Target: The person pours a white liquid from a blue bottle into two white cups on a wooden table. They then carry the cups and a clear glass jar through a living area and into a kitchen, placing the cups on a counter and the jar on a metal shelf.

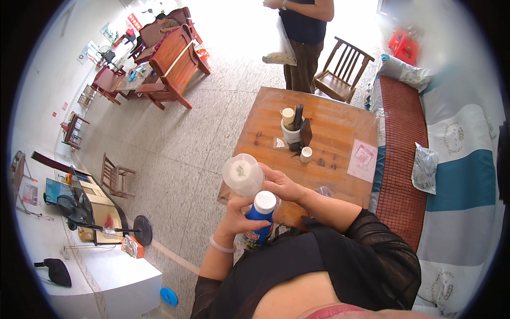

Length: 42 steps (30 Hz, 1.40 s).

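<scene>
In front of my chest my left hand (236, 217) is closed around a blue plastic bottle (257, 225) with a white cap (265, 202). The bottle's label bears writing. My right hand (282, 184) grips the side of a translucent plastic container (243, 174), held just beyond the bottle cap. Something whitish shows through the container's middle; I cannot tell what it is. Some fingers of both hands are hidden behind the container and the bottle. Both hands are above the near left part of a wooden table (334, 115).
On the table are a white holder (291, 133) with several items, a small white jar (306, 154), a small clear bag (280, 143) and a pink printed sheet (362, 160). A person (305, 40) holding a plastic bag (281, 56) stands beyond, near a wooden chair (343, 71). A sofa (402, 159) lines the right.
</scene>
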Available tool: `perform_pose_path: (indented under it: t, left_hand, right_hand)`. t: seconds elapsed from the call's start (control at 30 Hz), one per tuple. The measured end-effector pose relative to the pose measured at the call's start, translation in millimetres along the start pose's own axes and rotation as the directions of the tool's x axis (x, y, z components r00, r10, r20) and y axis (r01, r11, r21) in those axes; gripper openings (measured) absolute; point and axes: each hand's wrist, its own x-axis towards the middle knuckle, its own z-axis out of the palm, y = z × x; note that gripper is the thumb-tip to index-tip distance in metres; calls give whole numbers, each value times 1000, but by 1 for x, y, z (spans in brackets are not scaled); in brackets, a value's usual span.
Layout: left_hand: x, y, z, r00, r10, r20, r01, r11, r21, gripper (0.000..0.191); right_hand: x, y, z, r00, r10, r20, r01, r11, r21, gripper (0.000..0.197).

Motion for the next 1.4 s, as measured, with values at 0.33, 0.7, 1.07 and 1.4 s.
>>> perform_pose_path:
  t: [0.33,0.7,1.07,1.4]
  left_hand:
    - [-48,-13,-35,880,-32,-474,-55,984,-170,64]
    - [-110,-21,-66,626,-26,-780,99,994,46,85]
    - [-122,-32,-60,620,35,-784,132,980,148,86]
    - [-139,-28,-59,599,-43,-799,210,972,106,87]
  right_hand:
    - [-75,57,-55,831,-38,-555,-424,602,-676,49]
    - [-266,156,-40,652,167,-740,-755,46,-654,82]
    - [-181,184,-32,618,282,-734,-758,-35,-651,67]
    - [-201,211,-25,924,360,-130,-341,617,-709,37]
